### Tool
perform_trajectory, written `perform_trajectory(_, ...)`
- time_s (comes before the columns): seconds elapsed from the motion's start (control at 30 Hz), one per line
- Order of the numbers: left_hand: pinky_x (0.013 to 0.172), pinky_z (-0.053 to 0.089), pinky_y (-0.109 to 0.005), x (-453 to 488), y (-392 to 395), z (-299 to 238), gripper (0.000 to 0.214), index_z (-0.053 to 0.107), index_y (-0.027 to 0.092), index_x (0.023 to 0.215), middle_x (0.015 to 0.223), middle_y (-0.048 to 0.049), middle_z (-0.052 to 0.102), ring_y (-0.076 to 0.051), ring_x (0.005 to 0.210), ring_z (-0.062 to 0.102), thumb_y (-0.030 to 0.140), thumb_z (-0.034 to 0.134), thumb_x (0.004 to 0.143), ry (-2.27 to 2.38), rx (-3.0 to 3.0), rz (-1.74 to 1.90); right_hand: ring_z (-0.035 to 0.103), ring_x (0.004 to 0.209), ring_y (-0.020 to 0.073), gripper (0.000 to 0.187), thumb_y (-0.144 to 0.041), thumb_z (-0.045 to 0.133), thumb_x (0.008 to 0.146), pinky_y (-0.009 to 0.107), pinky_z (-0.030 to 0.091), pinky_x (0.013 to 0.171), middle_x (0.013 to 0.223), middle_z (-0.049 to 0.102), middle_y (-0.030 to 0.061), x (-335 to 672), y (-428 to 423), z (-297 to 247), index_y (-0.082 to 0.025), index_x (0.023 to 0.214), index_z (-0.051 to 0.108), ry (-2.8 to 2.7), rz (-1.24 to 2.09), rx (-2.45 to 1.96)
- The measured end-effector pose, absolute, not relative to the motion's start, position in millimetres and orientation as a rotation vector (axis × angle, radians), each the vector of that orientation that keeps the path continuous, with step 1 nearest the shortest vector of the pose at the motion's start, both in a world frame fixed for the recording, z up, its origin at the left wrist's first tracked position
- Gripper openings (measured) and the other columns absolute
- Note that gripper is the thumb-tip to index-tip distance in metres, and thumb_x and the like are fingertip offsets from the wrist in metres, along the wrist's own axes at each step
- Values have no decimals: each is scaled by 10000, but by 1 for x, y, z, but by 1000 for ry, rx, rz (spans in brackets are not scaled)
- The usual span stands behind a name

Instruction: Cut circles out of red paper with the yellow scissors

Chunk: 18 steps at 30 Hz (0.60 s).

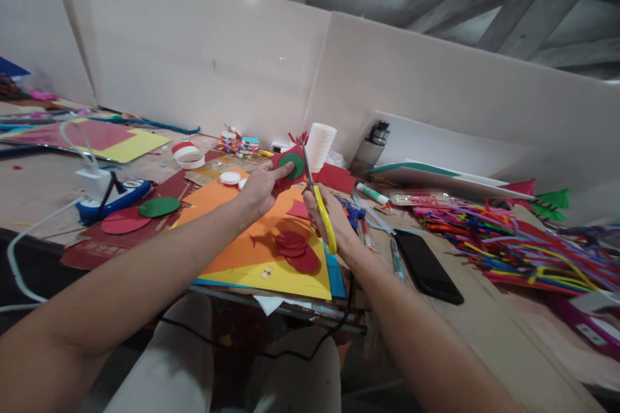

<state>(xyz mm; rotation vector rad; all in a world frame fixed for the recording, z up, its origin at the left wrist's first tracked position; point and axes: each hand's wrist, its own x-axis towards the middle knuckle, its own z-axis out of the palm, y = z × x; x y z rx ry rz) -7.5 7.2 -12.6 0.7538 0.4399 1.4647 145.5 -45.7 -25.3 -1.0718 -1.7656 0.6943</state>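
Note:
My left hand pinches a piece of red paper with a small green disc lying on it under my thumb. In my right hand is a pair of scissors with yellow handles. Their blades point up and stand at the right edge of the red paper. Below both hands, several red paper circles overlap on the yellow sheet. An orange sheet lies on top of that yellow one.
A green circle and a larger red circle lie left, near a blue power strip. White paper cups stand behind my hands. To the right are a black phone and many pipe cleaners. A black cable crosses my lap.

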Motion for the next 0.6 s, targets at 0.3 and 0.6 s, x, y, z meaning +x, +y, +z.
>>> perform_trajectory(0.3, 779, 529, -240, -10, 8, -11, 232, 690, 144, 827, 791, -5, 733, -104, 706, 668, 120, 804, 626, 474, 763, 1452, 382, 505, 93, 336, -552, 543, 859, 207, 315, 450, 616, 427, -43, 152, -40, -28, -222, 822, 491, -1854, 660, -1152)
perform_trajectory(0.6, 729, 529, -241, -10, 6, -12, 255, 692, 128, 797, 773, -13, 727, -108, 673, 661, 137, 836, 587, 483, 812, 1413, 417, 603, 110, 335, -546, 486, 897, 233, 339, 549, 718, 480, -25, 153, -41, -23, -213, 916, 521, -1921, 552, -1148)
